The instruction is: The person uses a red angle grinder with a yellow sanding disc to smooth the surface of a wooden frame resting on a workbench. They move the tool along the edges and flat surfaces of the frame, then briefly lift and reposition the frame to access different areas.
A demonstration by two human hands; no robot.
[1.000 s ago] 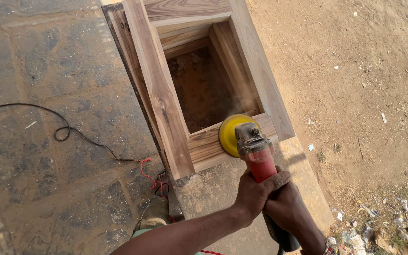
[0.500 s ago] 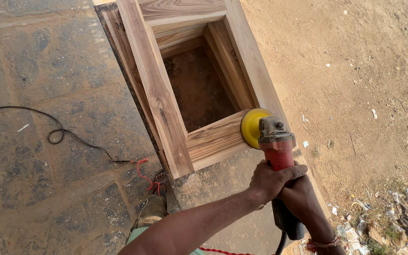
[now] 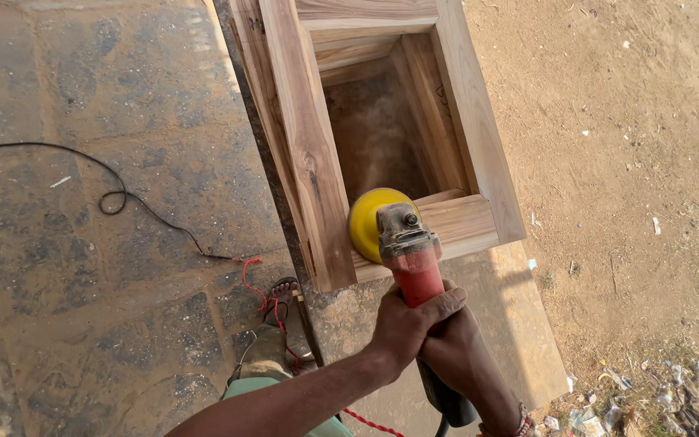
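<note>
Two hands [image 3: 426, 336] gripping sander [image 3: 402, 243] on wooden frame [image 3: 317, 154]

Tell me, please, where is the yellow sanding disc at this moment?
In the head view the yellow sanding disc is near the centre, pressed against the bottom rail of the wooden frame, at its left inner corner, just above both hands gripping the red grinder.

Bare forearms — beaded bracelet [image 3: 519, 421] on right wrist, sandal [image 3: 285, 303], green garment [image 3: 273, 390].

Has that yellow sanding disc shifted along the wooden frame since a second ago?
Yes. The yellow disc went right along the frame's near rail, then came back left; it now sits near the left upright.
</note>
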